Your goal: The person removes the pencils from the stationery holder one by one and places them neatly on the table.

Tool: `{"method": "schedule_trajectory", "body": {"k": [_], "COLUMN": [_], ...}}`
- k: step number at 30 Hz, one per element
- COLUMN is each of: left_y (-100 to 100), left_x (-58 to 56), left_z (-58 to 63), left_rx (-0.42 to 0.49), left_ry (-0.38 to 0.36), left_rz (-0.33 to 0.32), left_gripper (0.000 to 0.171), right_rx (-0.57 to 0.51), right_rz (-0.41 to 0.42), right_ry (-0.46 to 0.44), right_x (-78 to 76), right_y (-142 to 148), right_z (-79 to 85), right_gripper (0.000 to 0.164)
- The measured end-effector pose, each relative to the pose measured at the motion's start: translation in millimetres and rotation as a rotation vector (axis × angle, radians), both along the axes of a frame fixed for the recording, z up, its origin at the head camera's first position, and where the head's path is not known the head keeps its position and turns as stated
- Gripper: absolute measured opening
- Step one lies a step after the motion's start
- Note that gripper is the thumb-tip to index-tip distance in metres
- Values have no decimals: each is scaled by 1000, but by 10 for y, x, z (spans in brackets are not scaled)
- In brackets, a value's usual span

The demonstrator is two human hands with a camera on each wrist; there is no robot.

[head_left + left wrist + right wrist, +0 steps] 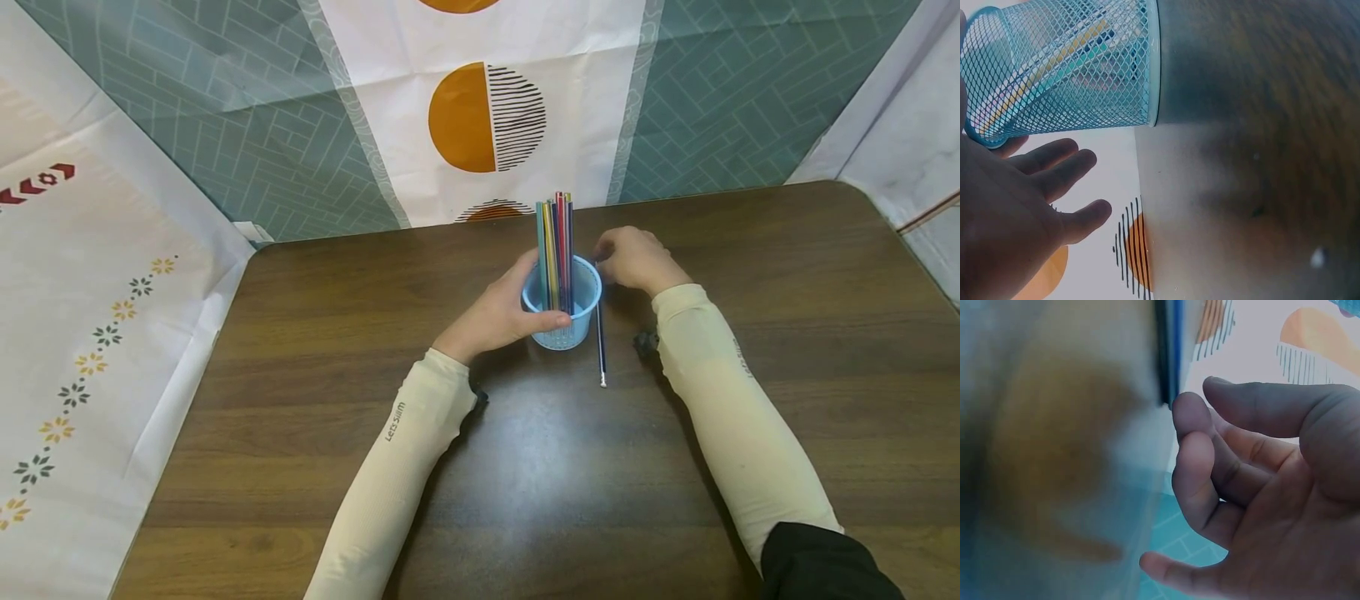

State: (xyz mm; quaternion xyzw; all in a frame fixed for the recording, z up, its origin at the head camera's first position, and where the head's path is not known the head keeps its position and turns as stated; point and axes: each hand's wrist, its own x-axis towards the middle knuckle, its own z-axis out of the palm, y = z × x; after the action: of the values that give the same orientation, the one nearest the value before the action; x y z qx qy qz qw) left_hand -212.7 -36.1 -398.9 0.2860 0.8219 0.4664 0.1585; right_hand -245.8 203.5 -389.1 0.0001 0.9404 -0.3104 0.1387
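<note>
A light blue mesh pencil cup (562, 335) stands near the table's far edge with several coloured pencils (555, 250) upright in it. My left hand (504, 310) grips the cup by its upper left side, thumb across the near side. In the left wrist view, some fingers (1063, 169) extend free of the mesh. Just right of the cup, a dark blue pencil (602, 346) lies on the table, pointing away from me. My right hand (636, 260) is at its far end, fingers bent; in the right wrist view the index fingertip (1190, 412) meets the pencil's end, thumb apart from it.
The brown wooden table (360, 350) ends just behind the cup, against a patterned cloth (600, 117). White cloth with printed flowers (150, 367) hangs along the left side. Small dark devices sit under both wrists.
</note>
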Motion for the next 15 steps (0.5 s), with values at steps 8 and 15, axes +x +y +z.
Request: {"method": "schedule_trajectory", "body": {"k": [8, 15], "left_y": [10, 2], "left_x": [-2, 23], "left_z": [26, 23], "left_rx": [-10, 0], "left_ry": [2, 0], "left_rz": [0, -1], "left_gripper": [100, 100], "right_rx": [-145, -397], "right_rz": [-37, -55], "right_ry": [128, 298], "right_x": [64, 161], "right_y": [39, -74], "right_z": [166, 323], "right_gripper": [30, 33]}}
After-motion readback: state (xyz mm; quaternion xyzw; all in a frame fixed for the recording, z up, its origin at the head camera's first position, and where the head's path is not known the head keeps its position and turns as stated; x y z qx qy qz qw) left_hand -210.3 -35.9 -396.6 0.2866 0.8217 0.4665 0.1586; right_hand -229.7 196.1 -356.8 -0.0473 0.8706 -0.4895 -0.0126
